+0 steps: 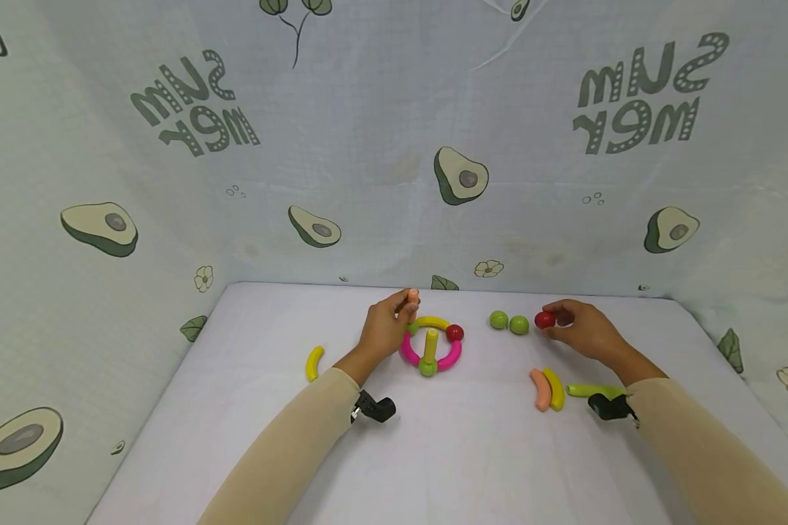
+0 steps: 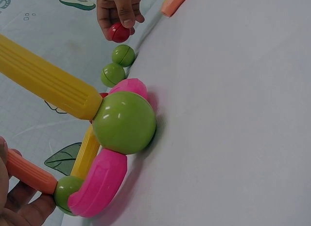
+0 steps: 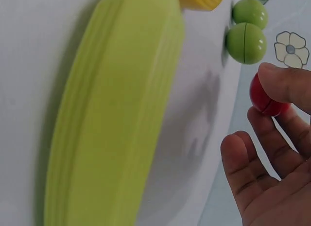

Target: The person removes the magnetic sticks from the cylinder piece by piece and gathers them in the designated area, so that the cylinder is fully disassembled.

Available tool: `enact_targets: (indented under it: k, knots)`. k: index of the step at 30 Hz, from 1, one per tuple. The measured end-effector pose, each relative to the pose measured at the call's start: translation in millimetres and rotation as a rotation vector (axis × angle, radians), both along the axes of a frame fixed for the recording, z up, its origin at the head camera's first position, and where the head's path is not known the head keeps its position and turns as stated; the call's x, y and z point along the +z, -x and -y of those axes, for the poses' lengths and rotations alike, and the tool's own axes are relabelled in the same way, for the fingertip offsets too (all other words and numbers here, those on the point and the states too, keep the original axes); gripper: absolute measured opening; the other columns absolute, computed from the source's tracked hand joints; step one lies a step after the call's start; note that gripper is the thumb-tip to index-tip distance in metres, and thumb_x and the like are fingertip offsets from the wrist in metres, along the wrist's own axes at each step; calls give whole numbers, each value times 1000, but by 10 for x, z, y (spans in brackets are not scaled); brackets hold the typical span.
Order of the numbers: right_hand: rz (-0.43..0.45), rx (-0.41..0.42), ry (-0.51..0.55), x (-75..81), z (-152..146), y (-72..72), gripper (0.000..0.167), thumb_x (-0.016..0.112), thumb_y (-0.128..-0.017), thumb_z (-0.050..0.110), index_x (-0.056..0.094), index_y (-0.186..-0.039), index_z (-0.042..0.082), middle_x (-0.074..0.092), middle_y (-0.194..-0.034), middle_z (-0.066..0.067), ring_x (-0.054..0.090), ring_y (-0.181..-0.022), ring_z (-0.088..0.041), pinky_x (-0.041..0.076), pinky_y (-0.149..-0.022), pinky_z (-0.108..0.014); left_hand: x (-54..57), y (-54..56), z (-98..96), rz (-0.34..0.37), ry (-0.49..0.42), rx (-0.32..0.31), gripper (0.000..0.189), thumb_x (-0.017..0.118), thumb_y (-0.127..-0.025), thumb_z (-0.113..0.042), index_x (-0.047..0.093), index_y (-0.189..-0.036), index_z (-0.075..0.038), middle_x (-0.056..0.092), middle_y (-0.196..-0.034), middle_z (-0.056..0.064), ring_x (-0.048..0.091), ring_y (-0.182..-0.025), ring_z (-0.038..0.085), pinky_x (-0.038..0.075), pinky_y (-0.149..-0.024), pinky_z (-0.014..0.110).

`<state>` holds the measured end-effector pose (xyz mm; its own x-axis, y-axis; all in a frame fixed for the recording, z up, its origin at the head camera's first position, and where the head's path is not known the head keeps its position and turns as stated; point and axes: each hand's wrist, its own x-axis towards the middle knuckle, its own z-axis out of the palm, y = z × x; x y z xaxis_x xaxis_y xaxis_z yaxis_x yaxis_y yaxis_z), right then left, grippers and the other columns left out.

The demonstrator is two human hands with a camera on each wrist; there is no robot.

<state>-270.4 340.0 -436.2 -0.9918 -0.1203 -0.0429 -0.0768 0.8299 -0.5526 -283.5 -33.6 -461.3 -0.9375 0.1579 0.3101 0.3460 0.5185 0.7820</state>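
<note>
My left hand (image 1: 387, 324) pinches an orange stick (image 2: 31, 171) that stands up from a green ball (image 2: 68, 194) on a ring of toy pieces. Curved pink sticks (image 1: 449, 356), a curved yellow stick (image 1: 432, 321), green balls and a red ball (image 1: 455, 332) make up that ring. A straight yellow stick (image 1: 430, 345) rises from the ring's near green ball (image 1: 427, 367). My right hand (image 1: 584, 329) holds another red ball (image 3: 268, 97) between thumb and fingers, close beside two loose green balls (image 1: 519, 324) (image 3: 246, 43).
A curved yellow stick (image 1: 314, 363) lies left of the ring. Nearer the right forearm lie an orange curved stick (image 1: 541, 389), a yellow curved stick (image 1: 554, 389) and a light green stick (image 1: 594, 391). A printed cloth (image 1: 394, 146) hangs behind the white table (image 1: 473, 452).
</note>
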Motion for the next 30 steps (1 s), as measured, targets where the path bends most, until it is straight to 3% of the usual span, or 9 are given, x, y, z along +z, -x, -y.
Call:
enact_targets:
  k: [12, 19, 26, 30]
  knots:
    - [34, 26, -16, -121, -55, 51, 50, 74, -93, 15, 57, -135, -5, 59, -125, -29, 54, -113, -44, 48, -96, -60, 1, 1, 0, -6, 7, -3, 38, 58, -104, -30, 66, -134, -8, 74, -111, 5, 65, -107, 16, 53, -93, 34]
    - [53, 23, -19, -111, -37, 47, 52, 75, -92, 15, 56, -136, -6, 59, -126, -29, 54, -113, -44, 49, -96, -59, 10, -1, -2, -1, 6, -4, 36, 59, -104, -29, 66, -133, -9, 73, -103, 3, 62, -97, 16, 52, -87, 32]
    - [61, 28, -17, -135, -17, 58, 51, 75, -92, 16, 57, -135, -5, 59, -123, -27, 54, -109, -41, 49, -94, -57, 9, 2, -8, 3, -1, 0, 36, 60, -104, -29, 67, -132, -9, 74, -108, 5, 65, -117, 19, 53, -96, 36]
    - [67, 26, -25, -146, -9, 53, 51, 74, -93, 15, 56, -136, -5, 58, -126, -28, 53, -112, -43, 47, -97, -59, -11, 1, -4, 10, -15, 1, 35, 61, -104, -27, 66, -133, -9, 74, -113, 6, 65, -119, 21, 53, -97, 37]
